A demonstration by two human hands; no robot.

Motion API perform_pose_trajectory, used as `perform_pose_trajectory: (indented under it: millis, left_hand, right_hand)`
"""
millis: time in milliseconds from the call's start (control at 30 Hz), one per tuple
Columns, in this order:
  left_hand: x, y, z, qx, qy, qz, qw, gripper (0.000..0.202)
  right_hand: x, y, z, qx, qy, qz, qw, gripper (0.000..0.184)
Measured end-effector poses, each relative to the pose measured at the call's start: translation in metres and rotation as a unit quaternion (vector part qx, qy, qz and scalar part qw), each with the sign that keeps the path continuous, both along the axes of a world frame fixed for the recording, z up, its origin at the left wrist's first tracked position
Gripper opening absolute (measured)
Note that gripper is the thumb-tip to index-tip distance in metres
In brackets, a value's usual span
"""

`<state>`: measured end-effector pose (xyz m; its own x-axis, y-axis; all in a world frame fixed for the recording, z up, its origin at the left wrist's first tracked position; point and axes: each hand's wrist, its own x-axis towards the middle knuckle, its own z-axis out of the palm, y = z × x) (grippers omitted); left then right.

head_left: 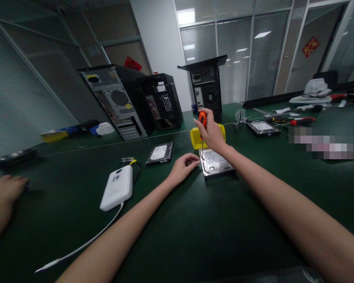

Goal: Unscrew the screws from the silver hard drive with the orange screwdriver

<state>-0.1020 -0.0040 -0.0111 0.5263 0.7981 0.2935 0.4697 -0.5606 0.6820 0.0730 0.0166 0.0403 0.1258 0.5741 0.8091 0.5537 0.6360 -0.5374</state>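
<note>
A hard drive (pixel 211 166) with a silver top lies flat on the green table in front of me. My right hand (pixel 212 134) is closed round the orange handle of a screwdriver (pixel 203 119). The screwdriver stands nearly upright, its shaft reaching down to the drive's left edge; the exact contact of the tip is too small to see. My left hand (pixel 183 166) has curled fingers and a thumb brought together at that same edge, touching the drive close to the tip. Directly behind the drive is a yellow plastic box (pixel 196 139), partly covered by my right hand.
Left of my hands lie another hard drive (pixel 160 153) and a white power bank (pixel 118 188) with a cable. Computer cases (pixel 120 98) stand behind. To the right are a third drive (pixel 262 127) and pliers (pixel 302 121). Another person's hand (pixel 6 196) rests at far left.
</note>
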Motion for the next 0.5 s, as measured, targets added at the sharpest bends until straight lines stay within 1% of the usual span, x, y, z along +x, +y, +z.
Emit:
perform_pose_trajectory:
  millis: [167, 300, 367, 433, 467, 500]
  left_hand:
    - [-0.005, -0.004, 0.006, 0.031, 0.048, -0.006, 0.998, 0.027]
    - [-0.013, -0.005, 0.013, 0.084, 0.109, -0.051, 0.989, 0.026]
    - [-0.015, -0.006, 0.015, 0.128, 0.140, -0.069, 0.979, 0.024]
    - [-0.016, -0.008, 0.015, 0.175, 0.178, -0.081, 0.965, 0.024]
    - [-0.015, -0.009, 0.015, 0.197, 0.201, -0.086, 0.956, 0.025]
    - [-0.015, -0.010, 0.015, 0.218, 0.223, -0.089, 0.946, 0.026]
  right_hand:
    - [0.002, -0.002, 0.000, -0.003, 0.001, -0.010, 1.000, 0.044]
    - [0.009, 0.000, 0.002, -0.004, 0.045, -0.039, 0.998, 0.044]
    - [0.019, 0.006, 0.002, -0.001, 0.090, -0.054, 0.994, 0.043]
    - [0.037, 0.011, 0.001, -0.003, 0.157, -0.066, 0.985, 0.040]
    - [0.048, 0.012, -0.001, -0.013, 0.196, -0.063, 0.978, 0.039]
    - [0.062, 0.011, -0.005, -0.038, 0.231, -0.042, 0.971, 0.038]
